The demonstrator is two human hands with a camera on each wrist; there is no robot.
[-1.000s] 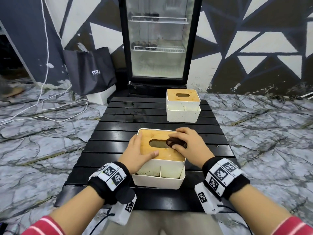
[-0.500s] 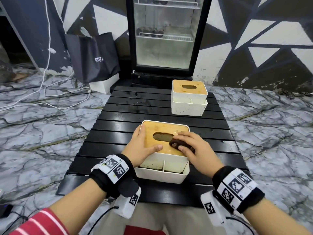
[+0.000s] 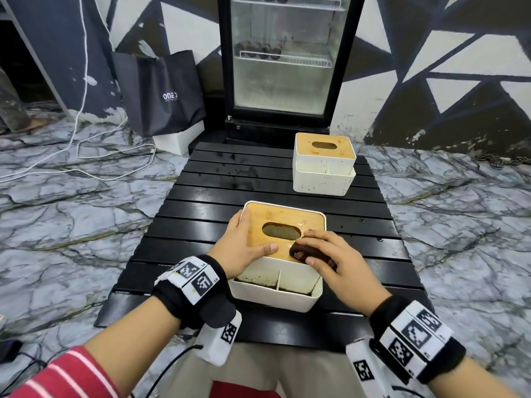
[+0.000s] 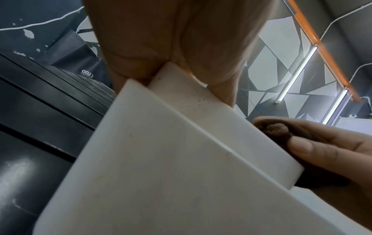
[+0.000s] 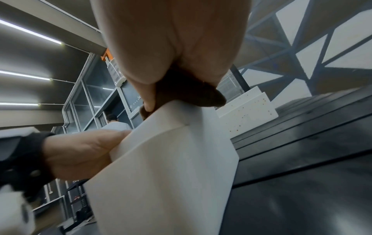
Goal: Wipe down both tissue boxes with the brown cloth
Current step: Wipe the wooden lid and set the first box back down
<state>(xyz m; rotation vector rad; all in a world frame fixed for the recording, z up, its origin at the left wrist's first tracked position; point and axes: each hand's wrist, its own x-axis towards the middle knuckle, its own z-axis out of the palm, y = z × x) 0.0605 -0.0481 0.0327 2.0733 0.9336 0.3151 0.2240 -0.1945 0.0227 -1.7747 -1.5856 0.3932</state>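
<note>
The near tissue box (image 3: 275, 294), white with a bamboo lid and an oval slot, stands on the black slatted table (image 3: 201, 225). My left hand (image 3: 244, 251) grips its left side, thumb lying on the lid (image 3: 287, 216). My right hand (image 3: 330, 259) holds the bunched brown cloth (image 3: 301, 252) against the lid's front right corner. The left wrist view shows the cloth (image 4: 273, 128) at the box wall (image 4: 161, 159); the right wrist view shows the cloth (image 5: 191, 93) atop the box corner (image 5: 171, 159). A second tissue box (image 3: 323, 165) stands at the table's far right.
A glass-door fridge (image 3: 283, 61) stands right behind the table. A dark shopping bag (image 3: 161, 90) over a white box leans at the back left. White cables (image 3: 86, 145) trail on the marble floor to the left. The second box (image 5: 247, 111) shows in the right wrist view.
My right hand has drawn the brown cloth from beside the slot toward the lid's front right corner. The left hand keeps its hold on the box.
</note>
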